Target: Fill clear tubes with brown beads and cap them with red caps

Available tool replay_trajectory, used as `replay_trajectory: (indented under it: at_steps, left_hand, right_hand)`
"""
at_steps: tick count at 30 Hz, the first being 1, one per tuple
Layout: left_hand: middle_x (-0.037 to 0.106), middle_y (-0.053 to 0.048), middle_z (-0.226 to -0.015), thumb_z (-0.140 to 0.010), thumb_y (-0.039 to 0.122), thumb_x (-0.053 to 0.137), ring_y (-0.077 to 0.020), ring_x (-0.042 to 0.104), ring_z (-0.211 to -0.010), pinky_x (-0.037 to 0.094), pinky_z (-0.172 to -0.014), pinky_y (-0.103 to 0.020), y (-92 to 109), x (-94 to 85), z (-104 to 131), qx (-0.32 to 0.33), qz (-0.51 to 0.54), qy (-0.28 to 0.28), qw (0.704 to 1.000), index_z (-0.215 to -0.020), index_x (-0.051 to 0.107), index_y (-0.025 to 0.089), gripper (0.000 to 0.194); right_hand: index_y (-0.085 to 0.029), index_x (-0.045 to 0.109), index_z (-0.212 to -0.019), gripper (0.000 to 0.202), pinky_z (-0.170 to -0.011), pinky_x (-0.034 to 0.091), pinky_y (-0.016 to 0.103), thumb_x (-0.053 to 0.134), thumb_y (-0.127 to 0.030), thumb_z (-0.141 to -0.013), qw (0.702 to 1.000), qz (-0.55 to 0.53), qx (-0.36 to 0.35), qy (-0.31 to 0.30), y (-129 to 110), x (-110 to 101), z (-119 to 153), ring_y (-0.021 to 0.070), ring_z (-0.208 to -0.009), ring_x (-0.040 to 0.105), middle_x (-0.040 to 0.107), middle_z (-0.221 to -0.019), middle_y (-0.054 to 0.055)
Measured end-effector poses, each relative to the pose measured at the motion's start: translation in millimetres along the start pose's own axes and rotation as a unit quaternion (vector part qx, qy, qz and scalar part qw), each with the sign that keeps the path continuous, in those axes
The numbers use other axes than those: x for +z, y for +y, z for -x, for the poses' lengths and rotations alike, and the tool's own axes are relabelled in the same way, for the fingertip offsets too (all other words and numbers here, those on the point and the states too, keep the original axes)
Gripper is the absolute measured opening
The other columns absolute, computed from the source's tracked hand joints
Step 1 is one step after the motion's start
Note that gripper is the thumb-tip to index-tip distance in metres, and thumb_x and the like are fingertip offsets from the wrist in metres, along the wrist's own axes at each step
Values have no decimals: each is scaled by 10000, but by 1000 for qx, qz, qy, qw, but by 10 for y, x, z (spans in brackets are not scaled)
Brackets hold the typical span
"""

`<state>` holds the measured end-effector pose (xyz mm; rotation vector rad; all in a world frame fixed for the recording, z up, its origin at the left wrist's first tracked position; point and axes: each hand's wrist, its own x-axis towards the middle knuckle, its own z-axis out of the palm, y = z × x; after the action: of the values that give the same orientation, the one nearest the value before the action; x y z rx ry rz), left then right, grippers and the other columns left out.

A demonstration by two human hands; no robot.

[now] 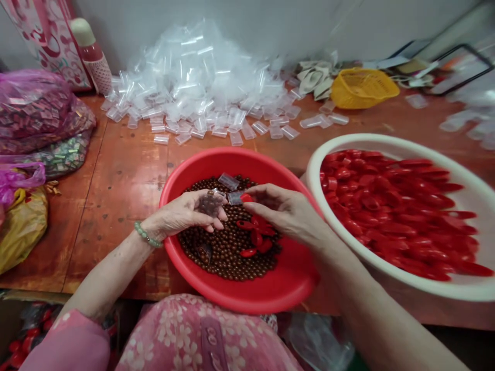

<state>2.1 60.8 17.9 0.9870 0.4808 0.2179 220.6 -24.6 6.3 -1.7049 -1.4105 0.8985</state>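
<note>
Now | within basin rim (222,306) | left hand (189,210): beads (211,204) | right hand (288,210): red piece (246,198)

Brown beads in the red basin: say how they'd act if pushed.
The brown beads look round and glossy, so they'd likely roll and slip. Loose, they should shift separately; the red basin has raised walls, probably containing them.

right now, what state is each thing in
left hand, palm up, partly open, holding dark beads
right hand, fingers pinching a red piece
red basin, partly filled, brown beads and some red pieces inside
white basin, heaped with red pieces
clear plastic pieces, loose, piled by the wall
bottle, upright, cap on
purple bag, bulging with small pieces
bracelet, worn on left wrist
</note>
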Motion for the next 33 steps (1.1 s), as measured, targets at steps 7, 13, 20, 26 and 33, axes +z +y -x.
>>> replay_trajectory:
  at_steps: [7, 13, 20, 26, 33]
  left_hand:
    - [637, -79, -937, -738, 319, 755, -130, 651, -758, 484, -625, -213, -61, 158, 101, 26, 65, -48, 996, -1101, 589, 142, 437]
    - [627, -56, -880, -774, 397, 732, -117, 618, -767, 484, -689, -242, -82, 254, 142, 38, 0, -13, 999, -1040, 603, 137, 394]
    - [614, -39, -839, -738, 450, 751, -124, 605, -745, 478, -719, -278, -91, 253, 138, 51, -3, 10, 999, -1015, 572, 134, 457]
    - [602, -19, -806, -773, 457, 712, -109, 588, -739, 448, -712, -259, -98, 295, 157, 43, -49, 2, 998, -1054, 553, 143, 450]
    - [574, 2, -764, -805, 475, 671, -92, 546, -685, 438, -688, -261, -103, 279, 112, 57, -87, -10, 995, -1059, 562, 132, 440]
  right_hand:
    - [-275, 727, -936, 228, -610, 509, 260, 768, -337, -721, 955, -283, 31, 84, -340, 171, 125, 109, -620, 589, 689, -814, -12]
    - [-292, 737, -960, 210, -664, 520, 282, 741, -293, -750, 956, -267, -27, 120, -489, 260, 201, 118, -657, 587, 683, -864, -2]
    - [-300, 734, -981, 196, -740, 546, 307, 714, -283, -787, 960, -241, -63, 128, -496, 295, 213, 150, -797, 639, 692, -954, 14]
    - [-279, 738, -996, 202, -831, 549, 339, 672, -204, -820, 967, -177, -143, 115, -509, 247, 235, 169, -892, 665, 711, -952, 24]
    - [-275, 727, -1030, 262, -768, 565, 275, 647, -116, -837, 964, -47, -258, 46, -529, 105, 201, 146, -881, 668, 697, -935, 33]
